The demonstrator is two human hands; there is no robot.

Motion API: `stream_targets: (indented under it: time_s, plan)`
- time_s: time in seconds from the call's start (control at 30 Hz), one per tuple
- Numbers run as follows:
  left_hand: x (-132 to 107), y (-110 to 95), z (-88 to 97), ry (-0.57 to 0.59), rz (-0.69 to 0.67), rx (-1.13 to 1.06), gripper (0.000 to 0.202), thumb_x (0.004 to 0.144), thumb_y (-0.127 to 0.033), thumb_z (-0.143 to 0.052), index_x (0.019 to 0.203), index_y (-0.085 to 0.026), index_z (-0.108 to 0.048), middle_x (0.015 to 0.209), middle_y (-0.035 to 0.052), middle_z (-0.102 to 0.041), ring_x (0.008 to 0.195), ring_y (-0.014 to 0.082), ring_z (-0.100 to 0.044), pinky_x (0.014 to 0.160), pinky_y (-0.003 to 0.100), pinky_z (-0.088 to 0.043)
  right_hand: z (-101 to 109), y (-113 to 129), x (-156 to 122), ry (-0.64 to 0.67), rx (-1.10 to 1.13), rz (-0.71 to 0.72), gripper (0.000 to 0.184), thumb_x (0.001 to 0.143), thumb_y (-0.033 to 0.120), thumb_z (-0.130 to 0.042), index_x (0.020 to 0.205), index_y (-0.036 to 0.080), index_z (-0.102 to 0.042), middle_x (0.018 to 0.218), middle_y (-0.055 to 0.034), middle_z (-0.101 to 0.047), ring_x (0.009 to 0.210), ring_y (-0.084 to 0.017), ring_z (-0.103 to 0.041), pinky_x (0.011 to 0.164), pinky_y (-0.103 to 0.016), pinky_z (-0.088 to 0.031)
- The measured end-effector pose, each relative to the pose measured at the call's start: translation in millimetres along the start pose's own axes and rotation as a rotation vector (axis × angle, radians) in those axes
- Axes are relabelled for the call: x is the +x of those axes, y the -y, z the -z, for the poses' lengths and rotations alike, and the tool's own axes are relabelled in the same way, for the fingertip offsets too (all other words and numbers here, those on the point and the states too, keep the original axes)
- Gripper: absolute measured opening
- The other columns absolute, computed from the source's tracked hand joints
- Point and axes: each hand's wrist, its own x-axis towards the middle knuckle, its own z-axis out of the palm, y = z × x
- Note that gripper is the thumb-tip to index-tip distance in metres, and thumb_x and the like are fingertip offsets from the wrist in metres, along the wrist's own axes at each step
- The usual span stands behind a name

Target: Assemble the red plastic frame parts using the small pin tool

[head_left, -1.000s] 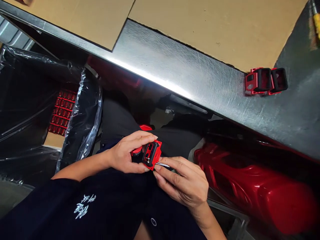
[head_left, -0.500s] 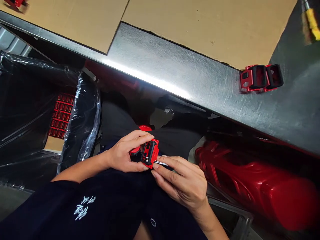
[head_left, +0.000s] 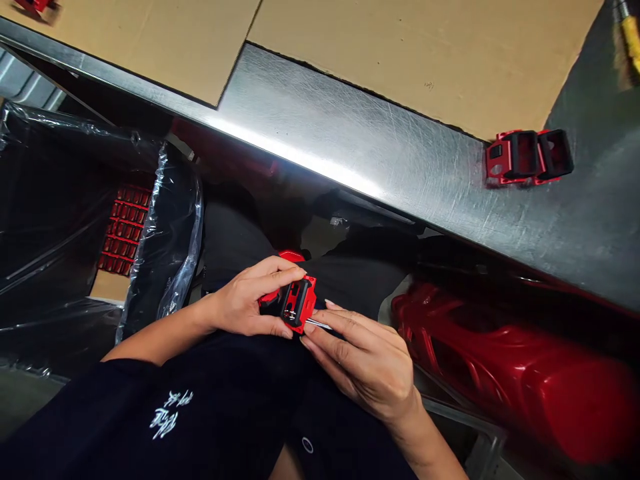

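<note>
Above my lap, my left hand (head_left: 253, 298) is closed around a red and black plastic part (head_left: 299, 301), thumb and fingers on its opposite edges. The open black-rimmed side of the part faces up. My right hand (head_left: 367, 357) pinches a thin metal tool (head_left: 319, 323), whose tip meets the right side of the part. The tool's handle is hidden in my palm, so its exact kind does not show. Another red piece (head_left: 291, 256) shows just behind my left fingers; whether it joins the held part I cannot tell.
Two similar red and black parts (head_left: 529, 157) stand on the metal table (head_left: 310, 120), beside cardboard sheets (head_left: 400, 60). A yellow-handled brush (head_left: 631, 40) lies at the far right. Left, a plastic-lined bin (head_left: 165, 233) holds rows of red parts (head_left: 124, 230). A large red molded object (head_left: 500, 373) sits at right.
The held part has tilted slightly and shifted a little up and left with both hands. The tool remains against its right side. The view has moved slightly.
</note>
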Motion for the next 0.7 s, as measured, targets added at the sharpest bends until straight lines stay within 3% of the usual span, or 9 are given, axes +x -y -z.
stream_targets:
  time_s: [0.2, 0.37, 0.5, 0.6, 0.7]
  plan:
    - [-1.2, 0.9, 1.4, -0.011, 0.001, 0.024, 0.092, 0.079, -0.045, -0.085, 0.157, -0.023, -0.042, 0.128, 0.0192, -0.064, 0.118, 0.0295, -0.066, 0.097, 0.046, -0.060, -1.7, 3.2, 1.6, -0.023, 0.004, 0.005, 0.013, 0.091, 0.010, -0.072, 0.102, 0.018, -0.074, 0.093, -0.0061, -0.082, 0.082, -0.018, -0.080, 0.093, -0.039, -0.068]
    - [-0.2, 2.6, 1.6, -0.040, 0.005, 0.016, 0.099, 0.077, -0.048, -0.086, 0.159, -0.024, -0.037, 0.129, 0.0181, -0.064, 0.114, 0.0289, -0.066, 0.098, 0.046, -0.060, -5.8, 5.3, 3.6, -0.041, -0.053, 0.045, 0.011, 0.092, 0.008, -0.071, 0.100, 0.015, -0.072, 0.092, -0.0074, -0.082, 0.081, -0.016, -0.080, 0.094, -0.035, -0.067]
    - [-1.0, 4.5, -0.7, -0.086, 0.034, -0.022, 0.090, 0.076, -0.038, -0.086, 0.155, -0.026, -0.044, 0.130, 0.0162, -0.063, 0.116, 0.0285, -0.065, 0.099, 0.046, -0.059, -9.4, 8.2, 6.0, -0.048, -0.086, 0.047, 0.014, 0.090, 0.007, -0.072, 0.102, 0.015, -0.073, 0.092, -0.0065, -0.082, 0.082, -0.017, -0.080, 0.095, -0.032, -0.067]
    - [-4.1, 5.4, -5.4, -0.177, 0.118, -0.171, 0.085, 0.071, -0.038, -0.090, 0.147, -0.027, -0.054, 0.131, 0.0148, -0.063, 0.116, 0.0288, -0.064, 0.100, 0.045, -0.057, -7.5, 4.2, 6.6, -0.083, -0.110, 0.020, 0.018, 0.090, 0.006, -0.072, 0.104, 0.017, -0.073, 0.094, -0.0047, -0.083, 0.083, -0.018, -0.081, 0.094, -0.032, -0.067]
    - [-8.1, 5.2, -12.4, -0.272, 0.267, -0.555, 0.079, 0.072, -0.038, -0.089, 0.143, -0.031, -0.055, 0.140, 0.0138, -0.059, 0.091, 0.0183, -0.067, 0.078, 0.032, -0.060, 0.8, -18.0, 10.4, -0.186, -0.187, -0.055, 0.022, 0.089, 0.009, -0.073, 0.107, 0.022, -0.073, 0.094, -0.0016, -0.082, 0.084, -0.020, -0.080, 0.087, -0.034, -0.068]
